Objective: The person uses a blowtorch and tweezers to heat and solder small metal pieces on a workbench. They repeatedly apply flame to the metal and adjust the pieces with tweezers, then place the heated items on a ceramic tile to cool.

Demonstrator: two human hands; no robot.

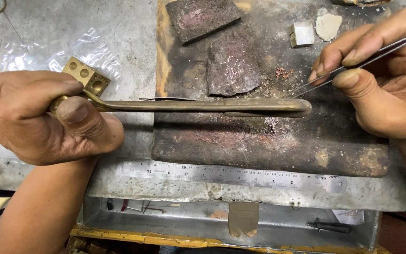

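Note:
My left hand (48,115) grips the handle end of a long brass torch (198,105) that lies horizontally over a scorched soldering board (306,141); its nozzle ends near the middle right. My right hand (381,75) pinches thin steel tweezers (353,63) whose tips reach down-left to just beside the nozzle. Small metal bits (271,123) lie on the board under the nozzle. More reddish bits (284,73) sit near the tweezer tips.
Two dark charred blocks (233,61) (203,16) rest on the board's back. A small metal cube (301,34) stands at the back right, a brass dapping cube (86,75) beside my left hand. A steel ruler (231,175) lies along the front; a tray (231,226) is below.

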